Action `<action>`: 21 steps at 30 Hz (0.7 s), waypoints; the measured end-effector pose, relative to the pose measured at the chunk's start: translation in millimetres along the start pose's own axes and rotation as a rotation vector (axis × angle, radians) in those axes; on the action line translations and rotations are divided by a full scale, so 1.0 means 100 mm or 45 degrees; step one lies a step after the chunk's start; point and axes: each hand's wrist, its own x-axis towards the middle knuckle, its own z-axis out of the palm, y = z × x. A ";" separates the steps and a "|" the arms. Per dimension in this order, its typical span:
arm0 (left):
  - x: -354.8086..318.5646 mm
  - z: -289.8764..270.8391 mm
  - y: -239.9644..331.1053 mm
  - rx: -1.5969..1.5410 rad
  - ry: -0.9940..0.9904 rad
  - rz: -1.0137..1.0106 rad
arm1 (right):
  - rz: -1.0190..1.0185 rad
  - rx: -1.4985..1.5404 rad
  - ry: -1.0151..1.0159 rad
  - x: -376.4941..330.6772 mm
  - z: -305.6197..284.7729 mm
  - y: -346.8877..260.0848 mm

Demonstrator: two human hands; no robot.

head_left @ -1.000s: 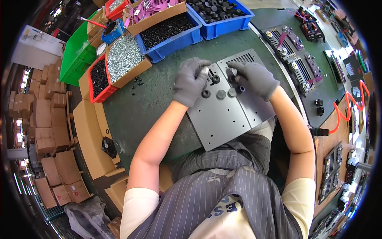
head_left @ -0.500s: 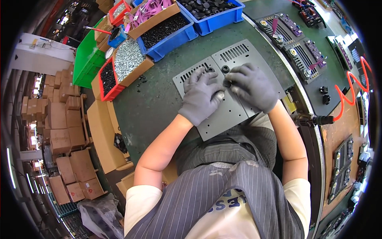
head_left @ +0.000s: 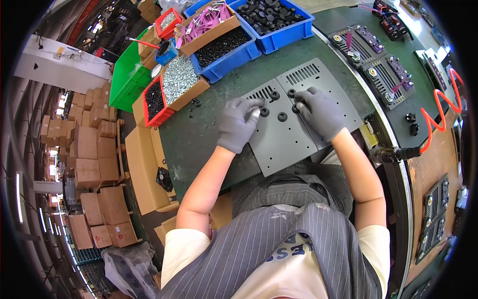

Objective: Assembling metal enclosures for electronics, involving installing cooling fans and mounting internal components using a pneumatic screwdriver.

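Two grey metal panels (head_left: 286,147) with slots and small holes lie side by side on the green bench in front of me. Several round black rubber feet (head_left: 282,116) sit on them around the seam. My left hand (head_left: 236,124), in a grey glove, is at the left panel's edge. Its fingers are apart, with the thumb and forefinger beside the leftmost rubber foot. Over the right panel (head_left: 341,102), my gloved right hand (head_left: 322,114) has its fingertips closed on another rubber foot (head_left: 296,108), partly hidden by the fingers.
Blue bins of black rubber parts (head_left: 266,15) and black screws (head_left: 219,50) stand at the back. Left of them are a box of silver fasteners (head_left: 180,77) and a red bin (head_left: 155,102). Finished-looking assemblies (head_left: 378,74) and a coiled red hose (head_left: 438,117) are at right.
My left hand has drawn back to the left, uncovering rubber feet on the left panel. The right hand stays near the seam. The whole view has shifted a little.
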 end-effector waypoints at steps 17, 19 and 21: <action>0.28 -0.04 -0.27 -0.117 -0.302 -0.299 | 0.374 1.057 0.370 -1.18 -0.22 0.17; 0.30 0.03 -0.28 -0.007 -0.197 -0.274 | 0.535 1.024 0.192 -1.49 -0.30 0.32; 0.31 0.10 -0.30 0.006 -0.099 -0.233 | 0.768 0.876 0.125 -1.80 -0.30 0.49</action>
